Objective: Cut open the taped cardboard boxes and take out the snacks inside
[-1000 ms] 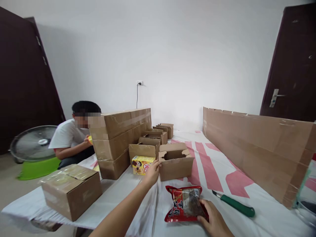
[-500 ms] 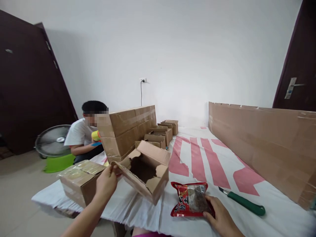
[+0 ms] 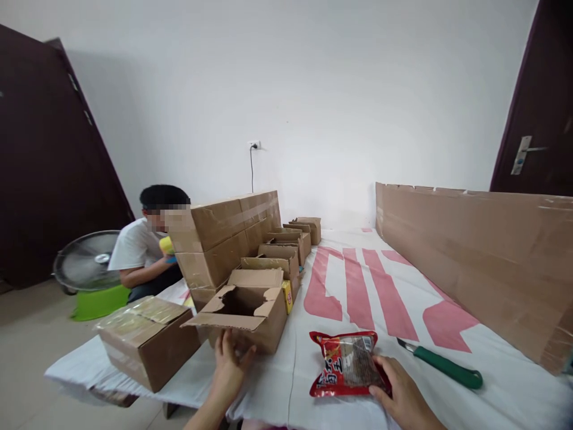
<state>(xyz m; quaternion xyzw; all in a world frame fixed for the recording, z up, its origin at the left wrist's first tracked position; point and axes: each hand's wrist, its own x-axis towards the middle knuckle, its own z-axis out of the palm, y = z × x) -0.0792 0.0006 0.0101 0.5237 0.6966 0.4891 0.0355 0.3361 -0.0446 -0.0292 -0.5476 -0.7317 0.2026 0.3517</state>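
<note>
An open cardboard box (image 3: 264,322) stands upright on the cloth, its flaps raised and its inside dark. Against its front side, under the near flap, rests my left hand (image 3: 229,364), fingers apart and not gripping. My right hand (image 3: 398,382) pinches the right edge of a red snack packet (image 3: 347,365) that lies flat on the cloth, its window showing brownish food. Right of that hand lies a green utility knife (image 3: 447,365) with its blade out. A small yellow box (image 3: 287,297) shows beside the open box.
A taped carton (image 3: 150,346) sits at the left table edge. Stacked cartons (image 3: 219,239) and a row of open boxes (image 3: 293,257) run toward the wall. A tall cardboard panel (image 3: 474,263) borders the right. Another person (image 3: 143,251) sits at left near a fan (image 3: 85,257).
The open box, tilted in my left hand before, now stands level on the cloth. My left hand has let go of its flap and moved right to its front. My right hand stays on the packet.
</note>
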